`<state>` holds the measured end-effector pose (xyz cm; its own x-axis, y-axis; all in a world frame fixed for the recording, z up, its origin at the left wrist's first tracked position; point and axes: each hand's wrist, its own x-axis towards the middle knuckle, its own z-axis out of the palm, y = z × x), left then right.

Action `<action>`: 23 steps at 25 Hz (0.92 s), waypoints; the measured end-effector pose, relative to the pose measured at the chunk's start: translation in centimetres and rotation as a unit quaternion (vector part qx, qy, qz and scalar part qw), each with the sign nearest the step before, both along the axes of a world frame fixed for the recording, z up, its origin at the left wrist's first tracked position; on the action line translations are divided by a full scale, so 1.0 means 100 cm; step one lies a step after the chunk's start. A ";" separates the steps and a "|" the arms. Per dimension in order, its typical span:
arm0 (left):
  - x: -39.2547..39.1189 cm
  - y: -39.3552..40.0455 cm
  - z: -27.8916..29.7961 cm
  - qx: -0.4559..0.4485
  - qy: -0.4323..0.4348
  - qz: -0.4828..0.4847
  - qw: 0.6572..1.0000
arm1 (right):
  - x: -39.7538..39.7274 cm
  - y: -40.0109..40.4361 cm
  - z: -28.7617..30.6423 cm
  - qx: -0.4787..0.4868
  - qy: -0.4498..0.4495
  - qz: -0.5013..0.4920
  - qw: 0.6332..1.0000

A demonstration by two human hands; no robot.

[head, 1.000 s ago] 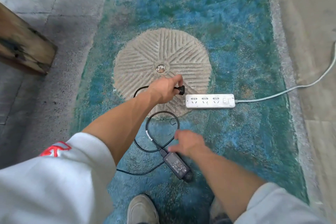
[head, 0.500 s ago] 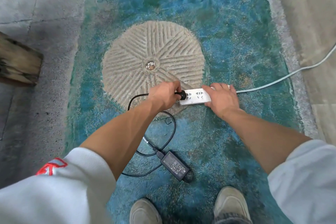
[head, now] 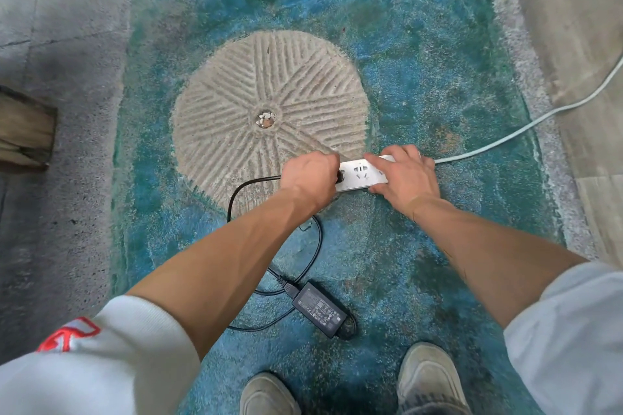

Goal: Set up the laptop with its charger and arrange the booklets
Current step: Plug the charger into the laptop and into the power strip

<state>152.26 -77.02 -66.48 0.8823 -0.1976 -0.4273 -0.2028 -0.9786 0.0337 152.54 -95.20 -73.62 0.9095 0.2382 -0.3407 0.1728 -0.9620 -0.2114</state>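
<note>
A white power strip (head: 362, 175) lies on the blue-green floor at the edge of a round grooved stone. My left hand (head: 308, 177) is closed around the charger's black plug, which sits at the strip's left end socket; the plug is mostly hidden by my fingers. My right hand (head: 403, 175) presses down on the strip's right part and grips it. The black charger brick (head: 319, 309) rests on the floor near my feet, and its black cable (head: 236, 192) loops from the brick up to my left hand. No laptop or booklets are in view.
The round grooved stone (head: 269, 111) is set in the floor, with small pebbles at its centre. The strip's pale cord (head: 526, 128) runs off to the right over a grey border. A wooden beam end (head: 23, 131) lies at the left. My two shoes (head: 428, 377) stand at the bottom.
My right hand left the charger brick and came down on the power strip. My left hand carried the plug from left of the strip to its end socket.
</note>
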 end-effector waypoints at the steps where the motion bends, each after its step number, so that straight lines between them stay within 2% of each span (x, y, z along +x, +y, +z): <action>1: 0.002 -0.003 0.002 0.014 0.002 -0.020 1.000 | 0.000 0.000 -0.001 -0.001 -0.001 0.000 1.000; 8: 0.015 -0.011 0.009 0.062 0.024 -0.149 0.987 | 0.001 -0.001 -0.002 -0.003 -0.002 0.002 1.000; 20: 0.008 -0.012 -0.003 0.067 0.003 -0.158 0.985 | 0.005 -0.005 0.001 -0.014 0.004 0.022 1.000; 23: -0.001 -0.012 -0.009 0.091 -0.004 -0.166 0.982 | 0.007 -0.006 0.002 -0.008 0.000 0.023 1.000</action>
